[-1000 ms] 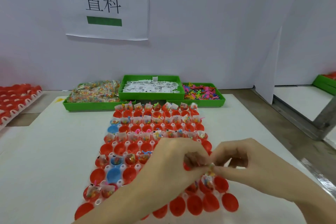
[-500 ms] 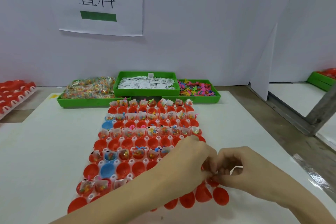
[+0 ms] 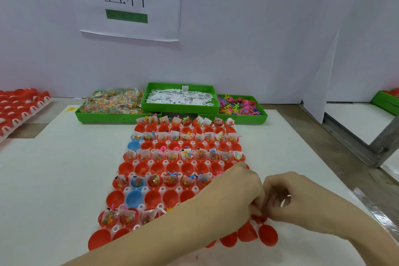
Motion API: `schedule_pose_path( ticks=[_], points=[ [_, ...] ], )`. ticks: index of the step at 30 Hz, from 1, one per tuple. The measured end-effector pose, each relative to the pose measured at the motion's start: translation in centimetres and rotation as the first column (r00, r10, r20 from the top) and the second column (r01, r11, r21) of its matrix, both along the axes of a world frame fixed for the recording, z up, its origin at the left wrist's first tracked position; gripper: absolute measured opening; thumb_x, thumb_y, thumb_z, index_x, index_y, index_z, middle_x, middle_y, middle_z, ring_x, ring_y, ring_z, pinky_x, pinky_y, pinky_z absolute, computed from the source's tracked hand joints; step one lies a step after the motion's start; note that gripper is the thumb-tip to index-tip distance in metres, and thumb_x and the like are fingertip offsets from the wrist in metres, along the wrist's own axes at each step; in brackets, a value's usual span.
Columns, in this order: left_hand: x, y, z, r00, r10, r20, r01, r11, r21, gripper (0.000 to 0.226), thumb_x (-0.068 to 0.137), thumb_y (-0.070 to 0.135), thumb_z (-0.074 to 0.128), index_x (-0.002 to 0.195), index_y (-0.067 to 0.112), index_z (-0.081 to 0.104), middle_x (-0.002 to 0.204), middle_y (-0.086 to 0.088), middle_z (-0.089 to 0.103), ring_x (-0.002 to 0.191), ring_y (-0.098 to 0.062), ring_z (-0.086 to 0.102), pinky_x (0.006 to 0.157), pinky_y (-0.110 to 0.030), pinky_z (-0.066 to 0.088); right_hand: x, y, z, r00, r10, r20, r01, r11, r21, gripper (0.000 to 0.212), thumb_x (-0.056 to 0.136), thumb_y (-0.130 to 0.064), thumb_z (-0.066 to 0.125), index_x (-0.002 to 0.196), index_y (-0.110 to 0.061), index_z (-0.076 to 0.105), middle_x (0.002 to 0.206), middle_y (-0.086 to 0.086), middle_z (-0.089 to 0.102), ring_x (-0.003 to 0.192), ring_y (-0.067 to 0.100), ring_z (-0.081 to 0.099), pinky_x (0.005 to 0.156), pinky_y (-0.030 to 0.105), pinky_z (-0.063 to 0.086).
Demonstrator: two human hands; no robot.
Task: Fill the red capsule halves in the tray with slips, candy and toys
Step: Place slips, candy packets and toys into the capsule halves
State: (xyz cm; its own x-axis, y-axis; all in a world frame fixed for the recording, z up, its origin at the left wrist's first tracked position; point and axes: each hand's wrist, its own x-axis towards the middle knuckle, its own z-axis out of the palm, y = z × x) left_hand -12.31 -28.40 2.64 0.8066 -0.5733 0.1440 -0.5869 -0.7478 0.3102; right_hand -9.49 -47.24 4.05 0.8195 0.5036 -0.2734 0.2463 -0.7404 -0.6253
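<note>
both hands, left hand [image 3: 239,192] and right hand [image 3: 302,203], curled, fingertips pinched together over the tray [image 3: 138,207]'s near right corner; contents hidden, can't tell. seat the filling fully inside that red half.

light: bright, even, diffuse | shadows: soft, faint under hands | glare: foil strip [image 3: 375,207] at rt edge | blur: slight on hands | distortion: wide-angle bowing at edges

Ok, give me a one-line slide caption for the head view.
Both hands meet over the near right corner of the capsule tray; green bins of slips, candy and toys behind.
</note>
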Motion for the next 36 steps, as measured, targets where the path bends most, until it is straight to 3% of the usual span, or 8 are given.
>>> schedule_pose_path(
  ticks=[5, 7, 12, 16, 21, 25, 30, 36],
  points=[
    [-1.3, -0.2, 0.2, 0.996, -0.037, 0.077, 0.029, 0.994, 0.104, 0.024, 0.104, 0.005, 0.050, 0.111, 0.013, 0.071, 0.106, -0.003, 0.056, 0.094, -0.017, 0.034, 0.079, -0.027, 0.025, 0.2, 0.1, -0.1, 1.000, -0.001, -0.016, 0.001, 1.000, -0.002, 0.011, 0.076, -0.014, 0.076, 0.074, -0.024, 0.074, 0.076, -0.003, 0.075, 0.067, 0.006, 0.064, 0.062, 0.018, 0.048],
    [-1.4, 0.0, 0.5, 0.998, -0.032, 0.061, 0.025, 0.993, 0.119, 0.027, 0.103, 0.004, 0.049, 0.117, 0.012, 0.070, 0.111, -0.004, 0.055, 0.098, -0.019, 0.033, 0.083, -0.029, 0.029, 0.2, 0.2, 0.1, 1.000, 0.015, 0.012, -0.015, 1.000, -0.017, 0.009, 0.077, -0.018, 0.079, 0.075, -0.025, 0.075, 0.078, -0.004, 0.076, 0.069, 0.008, 0.066, 0.064, 0.019, 0.050],
    [-0.3, 1.6, 0.9, 0.990, -0.030, -0.141, 0.024, 0.999, -0.043, 0.026, 0.106, 0.017, 0.052, 0.113, 0.017, 0.078, 0.116, -0.005, 0.061, 0.102, -0.014, 0.032, 0.095, -0.028, 0.026, 0.0, -0.1, 0.8, 1.000, 0.028, -0.003, -0.028, 0.998, -0.058, 0.010, 0.090, -0.025, 0.074, 0.082, -0.030, 0.077, 0.084, -0.010, 0.077, 0.078, 0.006, 0.070, 0.068, 0.018, 0.052],
    [0.4, 2.8, 0.1, 0.966, -0.050, -0.252, 0.009, 0.987, -0.159, 0.022, 0.104, 0.029, 0.059, 0.111, 0.024, 0.079, 0.118, 0.009, 0.069, 0.115, -0.021, 0.044, 0.108, -0.041, 0.034, -0.7, -0.3, 0.8, 1.000, 0.011, 0.020, -0.010, 1.000, -0.024, 0.015, 0.093, -0.028, 0.072, 0.082, -0.039, 0.076, 0.084, -0.012, 0.077, 0.077, 0.004, 0.069, 0.065, 0.014, 0.050],
    [-0.5, 2.8, -0.6, 0.995, -0.044, -0.089, 0.028, 0.985, -0.170, 0.024, 0.103, 0.037, 0.059, 0.117, 0.030, 0.077, 0.114, 0.014, 0.073, 0.108, -0.016, 0.036, 0.090, -0.034, 0.024, -0.9, -0.5, 0.8, 0.996, -0.015, 0.084, 0.018, 0.999, -0.037, 0.019, 0.089, -0.029, 0.077, 0.081, -0.046, 0.074, 0.085, -0.016, 0.076, 0.082, 0.004, 0.070, 0.071, 0.015, 0.052],
    [-2.1, 2.4, -0.3, 0.980, -0.079, 0.184, 0.109, 0.981, -0.158, 0.020, 0.101, 0.035, 0.062, 0.113, 0.029, 0.077, 0.117, 0.013, 0.068, 0.108, -0.014, 0.042, 0.094, -0.037, 0.031, -1.0, -0.5, 1.1, 0.994, -0.029, 0.107, 0.033, 0.999, -0.032, 0.019, 0.087, -0.029, 0.078, 0.079, -0.045, 0.072, 0.086, -0.013, 0.077, 0.082, 0.007, 0.071, 0.071, 0.018, 0.054],
    [-4.3, 1.9, -1.5, 0.928, -0.112, 0.356, 0.103, 0.994, 0.045, 0.012, 0.091, 0.044, 0.066, 0.084, 0.040, 0.075, 0.084, 0.019, 0.066, 0.087, -0.009, 0.056, 0.083, -0.026, 0.040, -1.6, -0.2, 0.9, 0.992, -0.034, 0.124, 0.034, 0.999, -0.001, 0.017, 0.083, -0.032, 0.081, 0.083, -0.046, 0.071, 0.081, -0.012, 0.076, 0.077, 0.007, 0.071, 0.062, 0.013, 0.050],
    [-4.8, 1.7, -3.0, 0.881, -0.072, 0.467, 0.018, 0.993, 0.119, 0.015, 0.094, 0.043, 0.065, 0.081, 0.040, 0.072, 0.069, 0.020, 0.062, 0.079, -0.007, 0.050, 0.081, -0.023, 0.047, -1.6, 1.0, 0.4, 0.994, -0.026, 0.105, 0.027, 1.000, -0.003, 0.022, 0.079, -0.026, 0.083, 0.076, -0.045, 0.071, 0.079, -0.008, 0.076, 0.071, 0.006, 0.069, 0.063, 0.015, 0.051]
  ],
)
